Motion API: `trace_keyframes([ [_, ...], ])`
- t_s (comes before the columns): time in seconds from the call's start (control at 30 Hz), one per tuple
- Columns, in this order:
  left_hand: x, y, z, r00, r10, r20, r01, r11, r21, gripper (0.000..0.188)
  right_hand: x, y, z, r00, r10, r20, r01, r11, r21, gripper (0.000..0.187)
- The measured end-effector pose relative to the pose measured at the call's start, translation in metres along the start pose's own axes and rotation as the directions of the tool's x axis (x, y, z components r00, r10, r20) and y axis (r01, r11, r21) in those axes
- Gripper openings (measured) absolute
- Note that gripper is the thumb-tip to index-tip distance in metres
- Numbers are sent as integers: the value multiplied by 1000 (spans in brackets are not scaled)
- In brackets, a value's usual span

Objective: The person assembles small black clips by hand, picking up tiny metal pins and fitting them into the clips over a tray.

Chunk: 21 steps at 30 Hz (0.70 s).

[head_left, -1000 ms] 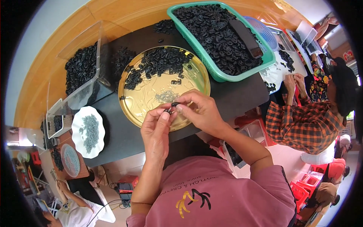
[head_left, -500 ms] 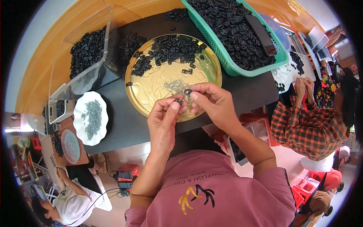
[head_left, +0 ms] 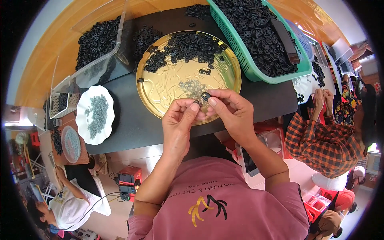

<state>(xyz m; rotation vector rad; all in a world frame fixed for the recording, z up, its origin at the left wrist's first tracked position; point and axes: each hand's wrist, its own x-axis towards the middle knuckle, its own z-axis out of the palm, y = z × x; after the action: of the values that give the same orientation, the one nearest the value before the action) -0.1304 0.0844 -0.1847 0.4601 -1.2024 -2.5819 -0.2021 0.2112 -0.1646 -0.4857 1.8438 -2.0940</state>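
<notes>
The left fingers (head_left: 190,113) mostly hide their small black piece (head_left: 197,103); the upper edge cuts off the green basket (head_left: 251,67).

A bare lane of tabletop (head_left: 126,105) runs between the white plate (head_left: 81,116) at left and the gold tray (head_left: 160,90) at centre; another opens right of the tray, below the green basket (head_left: 276,80). The basket's raised wall blocks the upper right, the clear bin (head_left: 119,36) the upper left. Loose black pieces (head_left: 146,38) crowd the gap between bin and tray.
</notes>
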Motion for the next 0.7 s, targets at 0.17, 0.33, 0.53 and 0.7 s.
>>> trace_keyframes([
  [0.17,1,0,3,1000,-6,12,7,1000,-15,12,0,4,0,1000,-24,11,24,999,-21,19],
  [0.33,-1,1,7,1000,-3,22,4,999,-42,11,-2,5,1,998,-36,52,37,999,-31,20],
  [0.53,-3,0,11,999,-33,-19,30,990,-139,11,-3,2,7,998,-55,43,53,998,27,21],
  [0.7,-3,-1,8,999,-54,-3,53,985,-167,13,-4,2,6,993,-97,64,98,995,-6,21],
])
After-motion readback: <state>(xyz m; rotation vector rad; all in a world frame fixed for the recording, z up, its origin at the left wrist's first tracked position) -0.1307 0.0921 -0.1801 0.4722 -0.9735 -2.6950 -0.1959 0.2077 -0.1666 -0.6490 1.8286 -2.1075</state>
